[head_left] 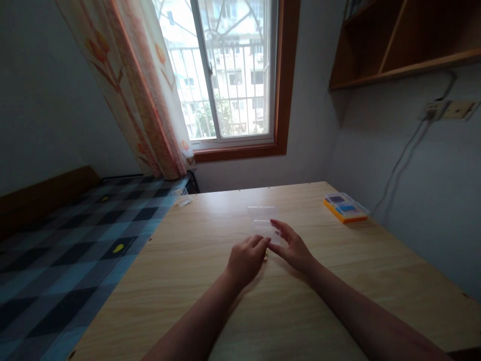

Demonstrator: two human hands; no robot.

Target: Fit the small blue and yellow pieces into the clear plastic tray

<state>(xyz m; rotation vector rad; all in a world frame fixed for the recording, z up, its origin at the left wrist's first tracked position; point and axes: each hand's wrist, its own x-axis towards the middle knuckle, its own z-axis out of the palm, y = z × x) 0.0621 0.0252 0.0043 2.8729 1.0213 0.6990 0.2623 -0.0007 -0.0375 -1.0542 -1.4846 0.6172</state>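
Note:
A small clear plastic box (pixel 263 230) sits on the wooden table in front of me, its see-through lid (pixel 262 210) folded back on the far side. My right hand (pixel 296 251) grips the box at its right side, thumb near the front and fingers toward the back. At the box's front edge is my left hand (pixel 245 258), its fingers closed together and the fingertips touching or nearly touching my right thumb. Small yellow pieces (pixel 266 254) show just under the left fingers, partly hidden. Whether the left fingers pinch one cannot be made out.
An orange case with a clear top (pixel 346 209) lies at the table's right edge by the wall. Small clear plastic pieces (pixel 185 201) lie at the far left corner. A bed with a checked cover (pixel 112 235) adjoins the left side. A window and curtain are beyond.

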